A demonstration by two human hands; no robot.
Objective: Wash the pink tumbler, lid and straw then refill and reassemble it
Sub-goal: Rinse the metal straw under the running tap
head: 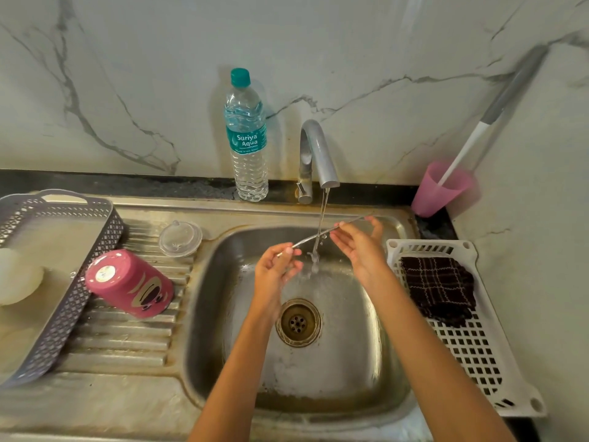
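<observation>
A thin clear straw [314,237] crosses the water stream running from the tap [318,154] over the sink basin [350,362]. My left hand [275,271] pinches the straw's lower left end. My right hand [363,242] holds the upper right part between thumb and fingers. The pink tumbler [130,283] stands upside down on the ribbed drainboard [127,339], left of the basin. Its clear lid [180,238] lies on the drainboard behind the tumbler. A full water bottle [247,138] with a teal cap stands on the ledge left of the tap.
A grey perforated basket [63,307] holding a white object sits at the left. A white slotted tray [478,339] with a dark checked cloth [438,288] lies right of the sink. A pink cup [441,189] with a long-handled tool stands in the back right corner.
</observation>
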